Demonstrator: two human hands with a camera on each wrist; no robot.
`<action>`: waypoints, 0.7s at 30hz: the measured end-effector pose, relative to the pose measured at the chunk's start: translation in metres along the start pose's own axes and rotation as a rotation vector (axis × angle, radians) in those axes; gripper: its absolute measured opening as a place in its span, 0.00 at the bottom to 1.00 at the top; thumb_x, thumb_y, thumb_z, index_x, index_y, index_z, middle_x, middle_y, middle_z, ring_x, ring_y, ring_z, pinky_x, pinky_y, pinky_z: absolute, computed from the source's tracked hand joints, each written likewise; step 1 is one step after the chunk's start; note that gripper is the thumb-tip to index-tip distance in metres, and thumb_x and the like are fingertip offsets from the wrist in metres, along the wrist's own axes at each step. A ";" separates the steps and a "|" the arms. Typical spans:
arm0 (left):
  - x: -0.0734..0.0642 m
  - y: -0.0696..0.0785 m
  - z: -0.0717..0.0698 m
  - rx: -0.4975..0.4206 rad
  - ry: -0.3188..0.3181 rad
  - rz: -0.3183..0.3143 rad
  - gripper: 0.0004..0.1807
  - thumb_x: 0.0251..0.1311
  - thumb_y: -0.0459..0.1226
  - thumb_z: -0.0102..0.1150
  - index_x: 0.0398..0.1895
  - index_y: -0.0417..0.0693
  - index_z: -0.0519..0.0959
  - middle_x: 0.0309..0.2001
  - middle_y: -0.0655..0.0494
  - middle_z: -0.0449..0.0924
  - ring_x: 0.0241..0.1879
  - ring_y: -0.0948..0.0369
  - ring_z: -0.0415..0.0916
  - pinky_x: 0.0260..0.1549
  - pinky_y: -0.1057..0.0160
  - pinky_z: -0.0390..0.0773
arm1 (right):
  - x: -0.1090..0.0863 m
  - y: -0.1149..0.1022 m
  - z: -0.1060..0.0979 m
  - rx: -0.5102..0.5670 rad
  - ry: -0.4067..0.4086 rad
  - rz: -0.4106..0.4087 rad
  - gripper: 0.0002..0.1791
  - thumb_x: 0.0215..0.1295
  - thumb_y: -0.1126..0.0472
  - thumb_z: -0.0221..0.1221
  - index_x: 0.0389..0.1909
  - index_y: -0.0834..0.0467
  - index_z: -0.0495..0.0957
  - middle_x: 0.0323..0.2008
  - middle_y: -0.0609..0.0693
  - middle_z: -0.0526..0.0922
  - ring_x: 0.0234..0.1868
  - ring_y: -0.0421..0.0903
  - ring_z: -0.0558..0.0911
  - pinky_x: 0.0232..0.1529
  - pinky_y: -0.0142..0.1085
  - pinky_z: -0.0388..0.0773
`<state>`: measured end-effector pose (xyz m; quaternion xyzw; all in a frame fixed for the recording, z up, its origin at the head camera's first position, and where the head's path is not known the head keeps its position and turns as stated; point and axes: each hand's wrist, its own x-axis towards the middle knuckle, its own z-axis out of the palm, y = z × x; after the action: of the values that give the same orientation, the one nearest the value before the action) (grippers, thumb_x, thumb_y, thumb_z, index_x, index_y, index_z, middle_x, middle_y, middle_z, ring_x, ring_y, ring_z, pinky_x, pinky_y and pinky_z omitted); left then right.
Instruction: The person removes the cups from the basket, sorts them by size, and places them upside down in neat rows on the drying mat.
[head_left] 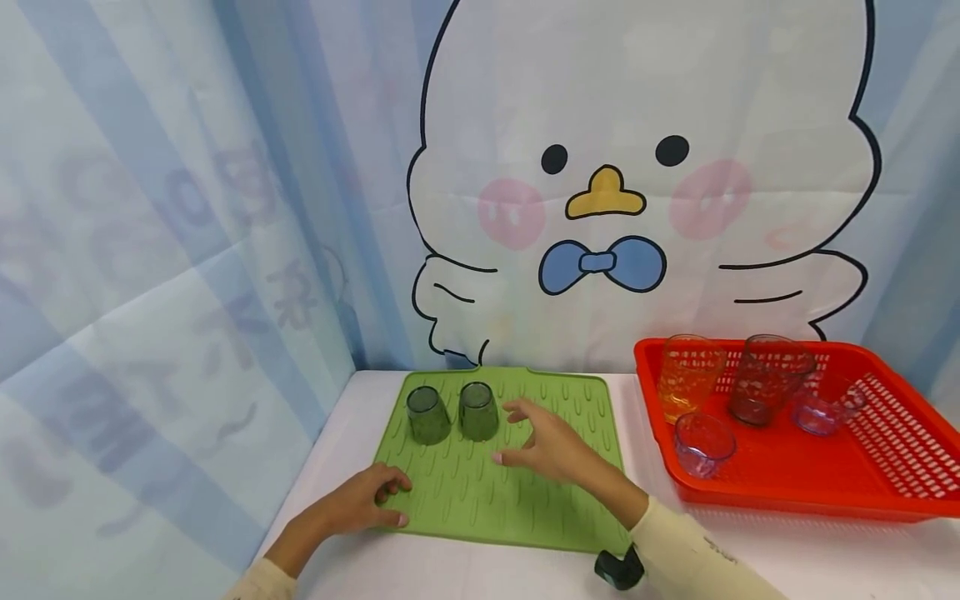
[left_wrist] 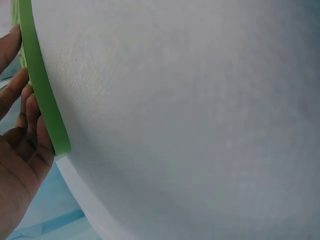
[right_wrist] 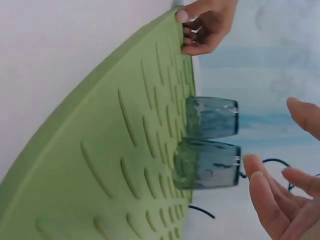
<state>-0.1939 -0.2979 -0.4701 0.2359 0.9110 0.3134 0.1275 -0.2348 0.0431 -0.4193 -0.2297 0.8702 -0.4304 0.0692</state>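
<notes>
Two dark bluish-grey glass cups stand upside down side by side at the back left of a green ribbed drying mat (head_left: pixel 540 500): a left cup (head_left: pixel 428 417) and a right cup (head_left: pixel 478 412). Just right of the right cup, my right hand (head_left: pixel 551 443) hovers with thumb and fingers spread and nothing between them. In the right wrist view a gap shows between those fingers (right_wrist: pixel 265 200) and the cup. My left hand (head_left: pixel 367 498) rests at the mat's front left corner, its fingers loosely bent and holding nothing.
On the right stands a red plastic basket (head_left: pixel 795 492). In it are an amber glass (head_left: pixel 686 383), a tall grey glass (head_left: pixel 757 387), a small clear cup (head_left: pixel 703 450) and a purple-tinted cup (head_left: pixel 817 415). A small black object (head_left: pixel 619 570) is by the right sleeve. A printed curtain (head_left: pixel 465 167) hangs behind.
</notes>
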 end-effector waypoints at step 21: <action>0.002 -0.001 0.001 -0.005 -0.006 0.007 0.24 0.58 0.46 0.72 0.52 0.43 0.78 0.42 0.54 0.72 0.38 0.67 0.67 0.38 0.65 0.73 | -0.091 0.031 -0.125 0.003 0.125 -0.316 0.25 0.60 0.62 0.71 0.58 0.52 0.77 0.47 0.45 0.83 0.34 0.41 0.84 0.35 0.35 0.85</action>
<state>-0.1955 -0.2974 -0.4718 0.2397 0.9090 0.3154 0.1296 -0.2042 0.1907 -0.3727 -0.3364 0.8252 -0.4507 -0.0533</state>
